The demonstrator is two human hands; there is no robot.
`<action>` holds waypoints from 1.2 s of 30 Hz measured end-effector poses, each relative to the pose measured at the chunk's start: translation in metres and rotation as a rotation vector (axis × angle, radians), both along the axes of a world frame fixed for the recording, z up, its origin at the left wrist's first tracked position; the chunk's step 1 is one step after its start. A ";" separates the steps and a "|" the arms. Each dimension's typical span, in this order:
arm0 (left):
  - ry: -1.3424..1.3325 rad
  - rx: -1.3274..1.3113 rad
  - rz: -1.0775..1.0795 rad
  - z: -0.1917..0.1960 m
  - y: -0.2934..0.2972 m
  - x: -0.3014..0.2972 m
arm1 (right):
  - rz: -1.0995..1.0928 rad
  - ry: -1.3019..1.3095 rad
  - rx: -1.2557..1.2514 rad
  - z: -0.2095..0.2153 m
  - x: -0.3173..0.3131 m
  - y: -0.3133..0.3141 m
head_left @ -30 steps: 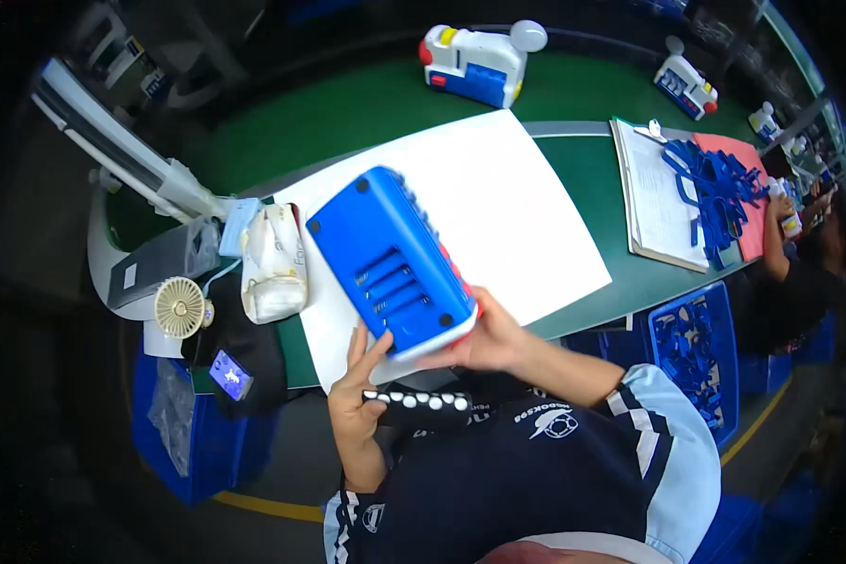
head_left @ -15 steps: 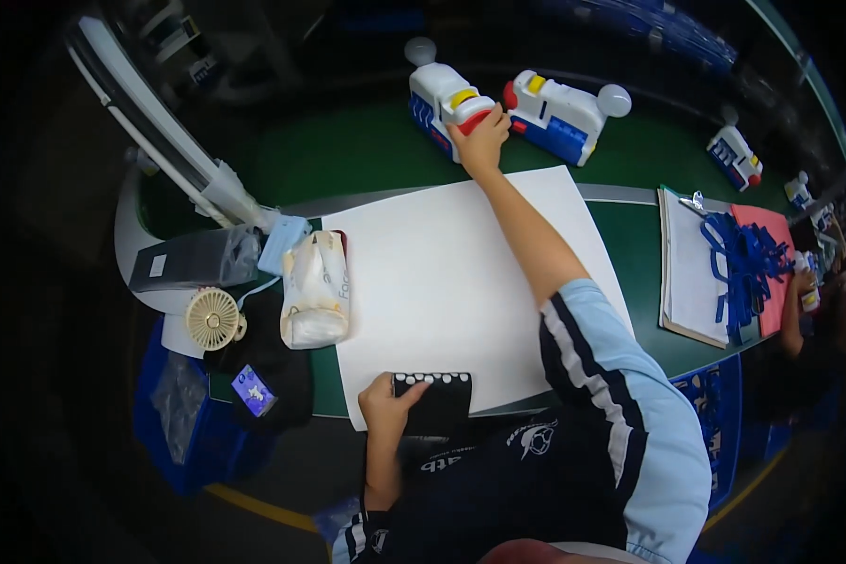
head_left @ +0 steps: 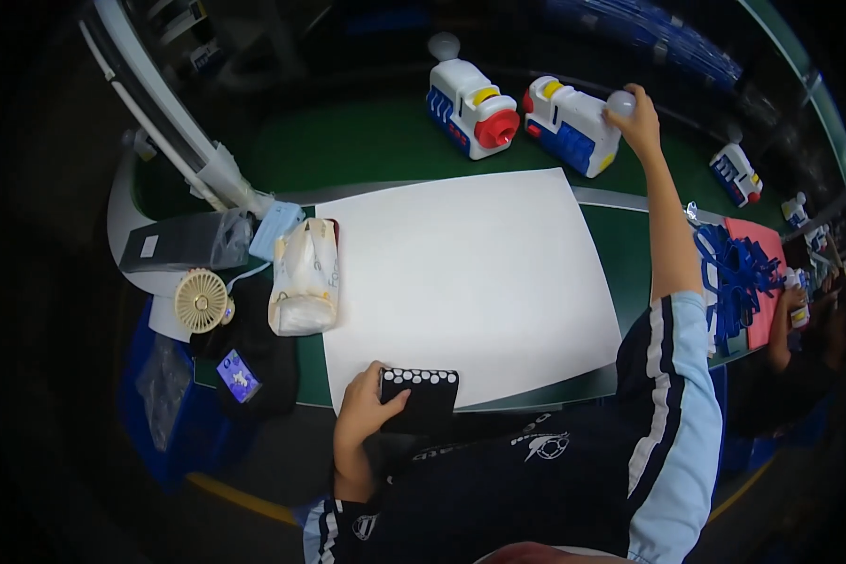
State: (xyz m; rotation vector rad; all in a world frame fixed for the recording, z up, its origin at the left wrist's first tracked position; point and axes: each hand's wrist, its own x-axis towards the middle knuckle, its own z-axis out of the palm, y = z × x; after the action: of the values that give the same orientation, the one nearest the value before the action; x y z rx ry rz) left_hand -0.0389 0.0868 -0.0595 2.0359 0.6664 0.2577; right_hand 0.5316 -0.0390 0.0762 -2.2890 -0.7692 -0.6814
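Note:
My left hand (head_left: 365, 406) is closed on the edge of a flat black sheet (head_left: 423, 402) with white round dots along its top, held at the near edge of the white paper. My right hand (head_left: 637, 122) reaches far out and grips the pale round knob (head_left: 620, 103) of a white-and-blue toy (head_left: 573, 127) with yellow and red parts. That toy stands on the green belt. Left of it, untouched, is a similar toy (head_left: 470, 108) whose red round front faces me.
White paper (head_left: 470, 282) covers the bench's middle. At left are a tissue pack (head_left: 305, 282), a small fan (head_left: 202, 301), a phone (head_left: 238, 376) and a black box (head_left: 183, 242). Blue straps (head_left: 738, 273) lie at right. More toys (head_left: 736, 174) sit along the belt; another person's arm (head_left: 782, 329) shows.
My right hand has left the left toy and moved right to the other toy's knob. The left toy now shows its red front. My left hand still holds the black sheet.

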 end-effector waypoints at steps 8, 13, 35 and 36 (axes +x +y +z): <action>0.017 -0.163 -0.107 -0.001 -0.018 -0.014 | 0.419 -0.171 -0.211 0.076 -0.130 -0.009; -0.058 -0.340 -0.199 0.024 -0.049 -0.016 | 0.489 0.448 -0.291 0.038 -0.193 -0.008; -0.619 0.389 -0.243 0.057 -0.081 0.073 | 0.782 1.159 -0.297 -0.065 -0.220 0.103; -0.608 0.421 -0.250 0.057 -0.082 0.077 | 0.780 1.170 -0.220 -0.065 -0.221 0.095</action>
State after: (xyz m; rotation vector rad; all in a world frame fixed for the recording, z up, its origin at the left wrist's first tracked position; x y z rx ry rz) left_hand 0.0385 0.0044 -0.0028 2.2378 -0.0287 0.8825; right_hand 0.3111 0.0556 0.0116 -1.8302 -0.9880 1.0408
